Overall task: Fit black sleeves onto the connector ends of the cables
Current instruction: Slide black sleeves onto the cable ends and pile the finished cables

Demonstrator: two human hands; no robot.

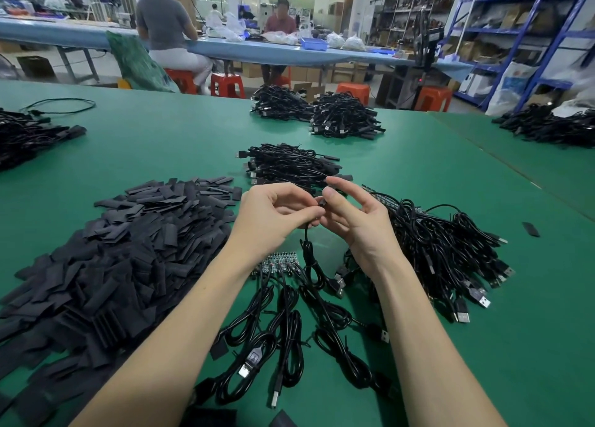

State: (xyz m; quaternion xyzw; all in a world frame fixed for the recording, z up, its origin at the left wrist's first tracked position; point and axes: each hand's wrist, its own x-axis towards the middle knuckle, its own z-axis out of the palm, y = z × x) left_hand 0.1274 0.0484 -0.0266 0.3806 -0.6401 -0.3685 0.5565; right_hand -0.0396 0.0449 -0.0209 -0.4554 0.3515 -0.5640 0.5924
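My left hand and my right hand meet above the green table, both pinching the top end of one black cable that hangs down between them. A small black piece, possibly a sleeve, shows at my right thumb tip; the cable's end is hidden by my fingers. A large heap of flat black sleeves lies to the left. Unsleeved cables with small circuit boards lie below my hands, and a bigger pile of cables lies to the right.
A cable bundle lies just beyond my hands, with more bundles farther back and others at the left edge and far right. One loose sleeve lies to the right. People sit at a blue bench behind.
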